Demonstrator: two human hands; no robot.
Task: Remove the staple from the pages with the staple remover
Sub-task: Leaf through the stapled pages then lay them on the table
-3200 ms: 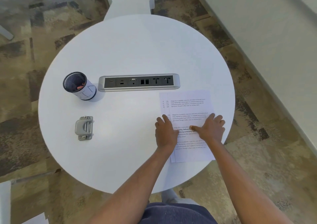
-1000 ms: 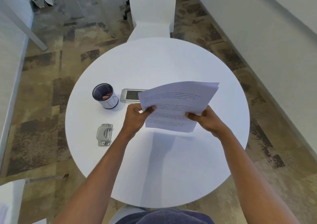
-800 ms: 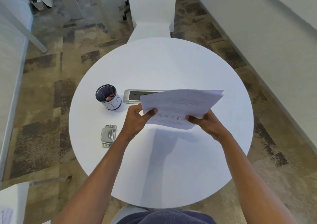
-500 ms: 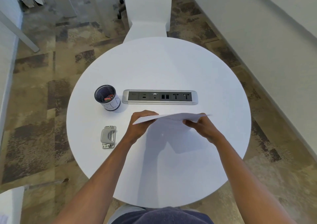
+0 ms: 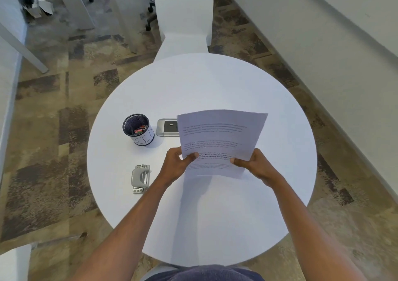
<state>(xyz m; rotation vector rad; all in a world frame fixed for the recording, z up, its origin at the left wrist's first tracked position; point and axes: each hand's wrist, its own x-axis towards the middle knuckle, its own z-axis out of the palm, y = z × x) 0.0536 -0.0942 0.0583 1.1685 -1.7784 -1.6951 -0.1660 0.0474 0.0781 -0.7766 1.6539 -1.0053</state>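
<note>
Stapled pages held up over the table, tool not yet picked up.

The left hand (image 5: 175,165) and right hand (image 5: 257,165) each pinch the near edge of the pages (image 5: 221,143): light, floppy, easily torn, so best braced near the staple, which is too small to see. Toward the left edge lies the metal staple remover (image 5: 140,178), rigid; beyond it, a cup (image 5: 140,132).

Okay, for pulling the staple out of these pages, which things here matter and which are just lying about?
For the job:
pages, held by left hand and right hand
grey metal tool, likely the staple remover

Lying about:
mesh cup
power socket strip
</note>
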